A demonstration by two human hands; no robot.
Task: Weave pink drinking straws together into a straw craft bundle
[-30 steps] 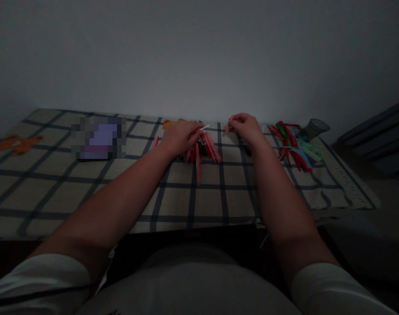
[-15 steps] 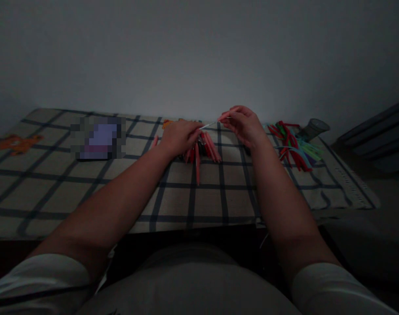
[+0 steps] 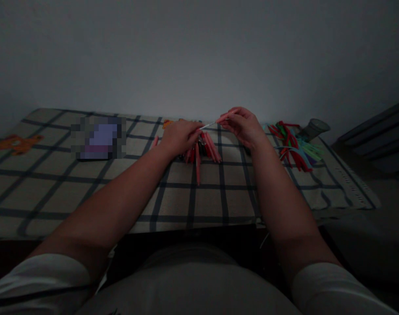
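Over the table, my left hand [image 3: 182, 136] pinches the near end of a thin white rod [image 3: 208, 126]. The rod's far end meets a slim pink stick-like piece [image 3: 226, 116], and my right hand [image 3: 243, 124] grips that piece between thumb and fingers. Whether the rod goes inside the pink piece I cannot tell. Below and beside my left hand lies a bundle of pink, red and dark strips [image 3: 204, 151], partly hidden by the hand. One pink strip [image 3: 198, 170] points towards me.
A checked cloth [image 3: 173, 192] covers the table, with a wall behind. To the left are a pixelated purple object [image 3: 101, 138] and an orange cutout shape [image 3: 17, 144]. At right, red, green and blue strips [image 3: 293, 148] lie beside a grey cup-like container [image 3: 315, 127].
My right hand and the pink piece have shifted slightly left and down along the white rod, so less of the rod shows. My left hand stays in place.
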